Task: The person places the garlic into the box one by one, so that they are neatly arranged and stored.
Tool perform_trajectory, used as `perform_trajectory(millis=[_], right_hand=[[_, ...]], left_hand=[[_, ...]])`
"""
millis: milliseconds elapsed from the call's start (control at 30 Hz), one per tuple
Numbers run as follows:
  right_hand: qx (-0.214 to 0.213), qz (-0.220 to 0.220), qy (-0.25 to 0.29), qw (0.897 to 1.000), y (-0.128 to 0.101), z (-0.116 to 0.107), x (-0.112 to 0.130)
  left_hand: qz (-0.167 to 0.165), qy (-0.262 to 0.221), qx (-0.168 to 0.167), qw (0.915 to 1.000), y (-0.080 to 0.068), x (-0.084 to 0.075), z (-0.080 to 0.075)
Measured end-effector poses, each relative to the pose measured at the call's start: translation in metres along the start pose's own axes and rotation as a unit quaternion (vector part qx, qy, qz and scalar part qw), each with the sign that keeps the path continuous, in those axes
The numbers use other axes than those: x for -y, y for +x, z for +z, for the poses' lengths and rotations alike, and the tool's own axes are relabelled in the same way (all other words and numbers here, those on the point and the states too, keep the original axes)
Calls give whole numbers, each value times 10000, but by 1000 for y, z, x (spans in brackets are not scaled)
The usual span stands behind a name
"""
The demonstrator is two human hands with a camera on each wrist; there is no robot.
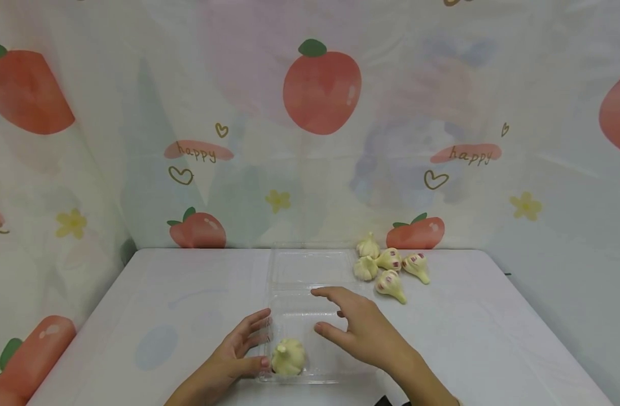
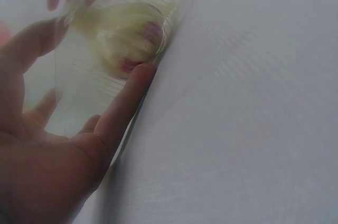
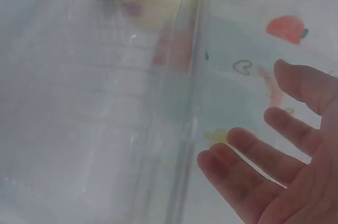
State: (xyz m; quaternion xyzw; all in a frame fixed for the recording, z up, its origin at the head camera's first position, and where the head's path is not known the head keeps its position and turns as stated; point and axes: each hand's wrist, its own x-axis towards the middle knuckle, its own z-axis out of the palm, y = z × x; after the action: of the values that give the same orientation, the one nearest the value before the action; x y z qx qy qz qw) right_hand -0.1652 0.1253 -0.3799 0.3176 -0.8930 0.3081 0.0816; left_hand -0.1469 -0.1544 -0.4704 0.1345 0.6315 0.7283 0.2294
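Note:
A clear plastic clamshell box (image 1: pixel 335 361) lies with its lid (image 1: pixel 310 268) folded back toward the wall. One garlic bulb (image 1: pixel 288 357) sits in its near left corner, and it shows through the clear wall in the left wrist view (image 2: pixel 127 39). My left hand (image 1: pixel 238 352) touches the box's left side with spread fingers, the thumb at the near corner beside the bulb. Above the box's right half hovers my right hand (image 1: pixel 360 327), its fingers spread and nothing between them. In the right wrist view, that hand (image 3: pixel 274 166) is apart from the box wall.
Several garlic bulbs (image 1: pixel 391 285) lie in a group to the right of the lid, at the back of the white table (image 1: pixel 467 327). A patterned cloth (image 1: pixel 310 186) hangs as a wall behind the table and along its left side.

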Motion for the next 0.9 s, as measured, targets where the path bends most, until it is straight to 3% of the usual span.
perform_trajectory(millis=[433, 900], right_hand=[[-294, 469, -188, 9983, 1, -12, -20], [-693, 442, -331, 9961, 1, -25, -35]], left_hand=[[-26, 128, 14, 9999, -1, 0, -1], [-46, 100, -9, 9999, -1, -1, 0]])
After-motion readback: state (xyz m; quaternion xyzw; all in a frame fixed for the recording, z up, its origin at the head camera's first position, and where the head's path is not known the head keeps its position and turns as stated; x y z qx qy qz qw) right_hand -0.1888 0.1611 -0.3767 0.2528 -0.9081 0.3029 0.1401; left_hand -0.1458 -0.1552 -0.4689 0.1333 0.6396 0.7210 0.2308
